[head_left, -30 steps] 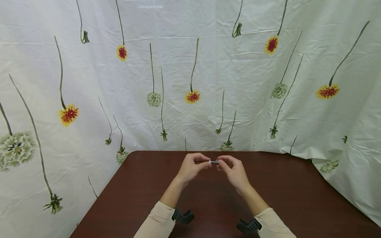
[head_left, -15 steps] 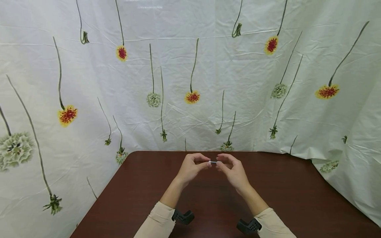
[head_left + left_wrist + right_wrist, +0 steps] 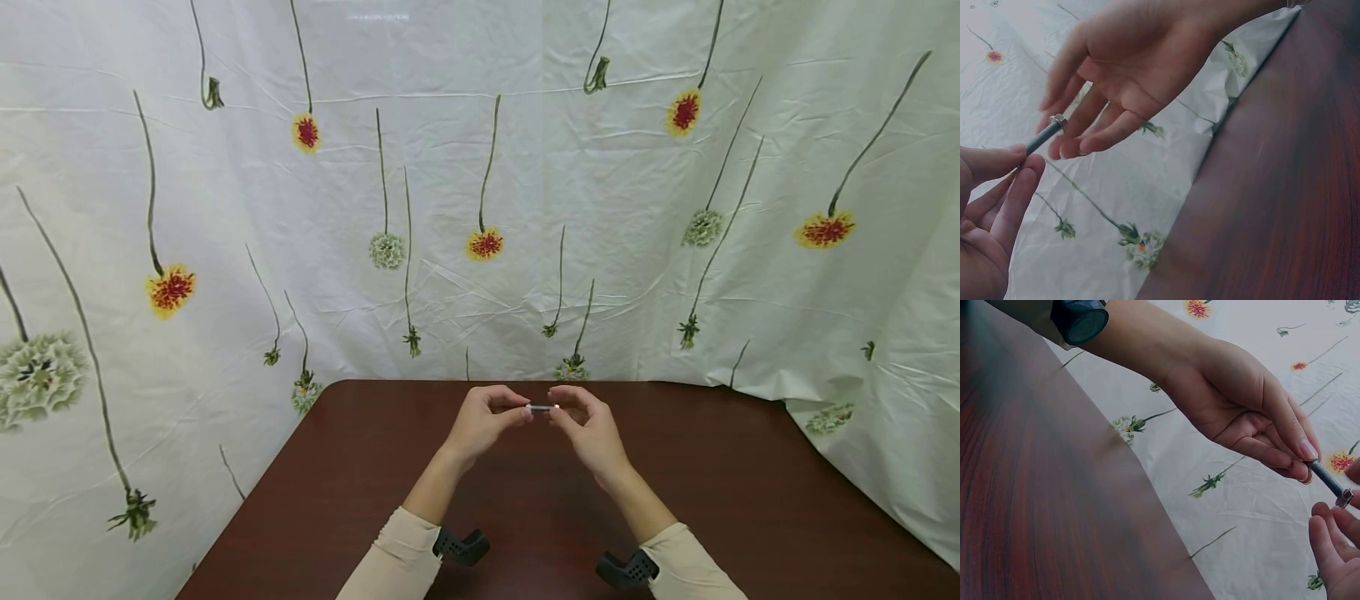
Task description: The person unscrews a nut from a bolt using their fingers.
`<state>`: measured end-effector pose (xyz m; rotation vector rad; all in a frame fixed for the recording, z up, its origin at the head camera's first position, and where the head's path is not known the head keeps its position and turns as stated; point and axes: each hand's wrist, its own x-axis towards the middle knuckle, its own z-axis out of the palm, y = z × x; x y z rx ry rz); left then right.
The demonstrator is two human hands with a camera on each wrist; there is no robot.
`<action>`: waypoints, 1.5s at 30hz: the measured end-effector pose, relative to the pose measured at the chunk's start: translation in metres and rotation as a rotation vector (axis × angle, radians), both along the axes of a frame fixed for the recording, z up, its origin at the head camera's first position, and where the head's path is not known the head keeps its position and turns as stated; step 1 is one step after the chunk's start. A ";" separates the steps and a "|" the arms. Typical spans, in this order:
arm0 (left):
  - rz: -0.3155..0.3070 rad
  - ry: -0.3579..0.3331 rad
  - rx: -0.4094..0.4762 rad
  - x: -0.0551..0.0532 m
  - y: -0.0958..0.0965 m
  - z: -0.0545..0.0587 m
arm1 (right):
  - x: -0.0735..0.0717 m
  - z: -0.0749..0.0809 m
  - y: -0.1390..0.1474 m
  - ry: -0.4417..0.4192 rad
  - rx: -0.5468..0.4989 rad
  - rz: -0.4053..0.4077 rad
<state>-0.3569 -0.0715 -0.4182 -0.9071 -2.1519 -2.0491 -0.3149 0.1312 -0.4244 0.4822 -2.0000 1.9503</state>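
Note:
A grey metal bolt (image 3: pixel 1043 137) lies between the two hands, above the far part of the table. My left hand (image 3: pixel 480 422) pinches one end of it between thumb and fingertips. The free end points toward my right hand (image 3: pixel 595 433) and carries a shiny hex-shaped piece (image 3: pixel 1344 499); whether this is the bolt's head or a nut, I cannot tell. Loosely bent and spread, the right fingers (image 3: pixel 1072 147) stand around that end without gripping it. In the left wrist view the bolt's held end is hidden by the left fingertips.
Beneath both arms is a dark reddish-brown table (image 3: pixel 337 500). A white cloth (image 3: pixel 450 183) printed with flowers hangs behind and beside it. Each wrist wears a black camera mount, one on the left (image 3: pixel 461 546) and one on the right (image 3: pixel 628 571).
The right fingertips covered the bolt's far end half a second ago; now they have parted, and that bright end shows between them. The left hand keeps its pinch in the same place.

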 end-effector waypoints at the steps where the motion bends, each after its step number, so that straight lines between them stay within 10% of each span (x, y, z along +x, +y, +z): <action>1: -0.002 0.003 -0.001 0.000 0.000 0.000 | 0.000 0.000 -0.001 -0.014 -0.009 0.002; 31: -0.005 -0.012 -0.018 0.004 0.002 0.003 | 0.002 -0.001 0.002 -0.052 -0.029 0.039; 45: -0.018 0.000 -0.007 0.025 -0.001 0.024 | 0.001 0.001 0.001 -0.065 -0.029 0.030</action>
